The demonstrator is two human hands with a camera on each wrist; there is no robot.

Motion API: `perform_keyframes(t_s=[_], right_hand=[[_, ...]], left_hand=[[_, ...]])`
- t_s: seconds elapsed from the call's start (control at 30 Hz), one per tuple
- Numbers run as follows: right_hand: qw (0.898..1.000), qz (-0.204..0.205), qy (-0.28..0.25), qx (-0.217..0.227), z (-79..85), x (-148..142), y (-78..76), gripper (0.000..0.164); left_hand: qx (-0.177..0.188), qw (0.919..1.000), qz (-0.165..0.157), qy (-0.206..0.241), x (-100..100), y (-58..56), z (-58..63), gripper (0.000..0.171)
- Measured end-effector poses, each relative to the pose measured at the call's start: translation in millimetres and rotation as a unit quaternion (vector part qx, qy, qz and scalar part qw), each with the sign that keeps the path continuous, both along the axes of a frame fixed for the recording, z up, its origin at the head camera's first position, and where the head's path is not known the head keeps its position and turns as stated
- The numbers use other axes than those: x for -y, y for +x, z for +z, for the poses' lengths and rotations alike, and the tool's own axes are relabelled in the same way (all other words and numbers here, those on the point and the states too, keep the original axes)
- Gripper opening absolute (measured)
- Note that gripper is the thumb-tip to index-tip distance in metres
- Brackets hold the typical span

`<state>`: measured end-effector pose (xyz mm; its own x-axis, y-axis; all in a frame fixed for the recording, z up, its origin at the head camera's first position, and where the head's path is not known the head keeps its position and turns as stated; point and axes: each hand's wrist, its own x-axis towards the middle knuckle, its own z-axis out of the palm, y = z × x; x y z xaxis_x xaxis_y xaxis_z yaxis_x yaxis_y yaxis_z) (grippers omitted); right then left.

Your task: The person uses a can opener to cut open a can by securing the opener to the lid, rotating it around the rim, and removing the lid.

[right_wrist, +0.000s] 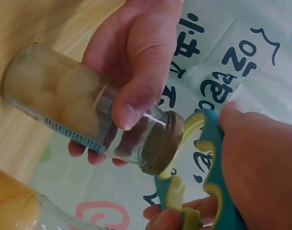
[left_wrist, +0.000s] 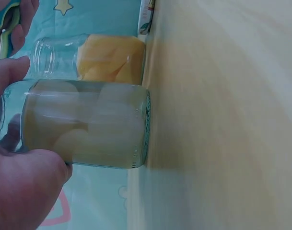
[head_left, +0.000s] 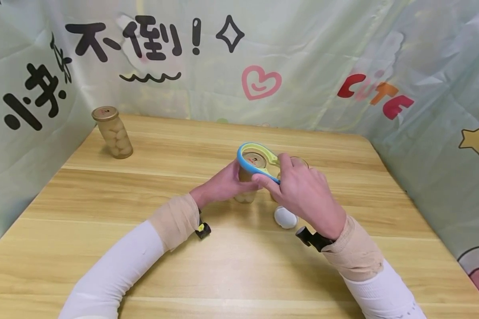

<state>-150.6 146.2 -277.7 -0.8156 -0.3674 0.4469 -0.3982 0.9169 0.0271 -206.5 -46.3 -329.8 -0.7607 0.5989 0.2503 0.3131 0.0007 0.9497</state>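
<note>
Well, at the far left a capped jar (head_left: 115, 135) of pale, rounded pieces stands near the back of the table (head_left: 223, 266), well apart from both hands. Nearer the middle, the left hand (head_left: 221, 182) has its thumb and fingers wrapped around the upper part of the held jar (left_wrist: 88, 124), probably to steady it while leaving its lid (head_left: 255, 159) free above the grip. Next comes the looped tool (right_wrist: 217, 134), blue outside and yellow-green inside, ringing the lid as seen from above; the right wrist view shows the loop at the lid's top edge, though whether it bites there I cannot tell. At its other end the right hand (head_left: 309, 192) grips the handles, likely for leverage, thumb on one side and fingers on the other. Behind that hand, the head view hides most of a second jar (left_wrist: 112, 57), which the left wrist view reveals as holding orange fruit, its glass neck bare. Only the head view properly shows the white disc (head_left: 286, 217) just beside the right hand.
</note>
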Motion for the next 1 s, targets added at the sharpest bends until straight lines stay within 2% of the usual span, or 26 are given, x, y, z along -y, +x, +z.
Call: perform_keyframes(t_s=[0.2, 0.47, 0.77, 1.0], right_hand=[[0.999, -0.011, 0.025, -0.038, -4.3, -1.5, -1.3, 0.066], [0.996, 0.008, 0.040, -0.080, -6.4, -2.5, -4.2, 0.063], [0.998, 0.005, 0.039, -0.046, -8.5, 0.6, -6.0, 0.064], [0.999, -0.008, 0.042, -0.033, -8.0, 1.2, -4.5, 0.064]], left_hand=[[-0.015, 0.9996, -0.016, 0.016, -6.2, -1.0, -1.6, 0.060], [-0.018, 0.9994, -0.017, 0.022, -8.0, -4.1, -2.7, 0.059], [-0.029, 0.9996, 0.003, 0.002, -8.3, -6.0, -2.8, 0.059], [-0.023, 0.9997, 0.002, -0.003, -9.2, -6.0, -1.3, 0.061]])
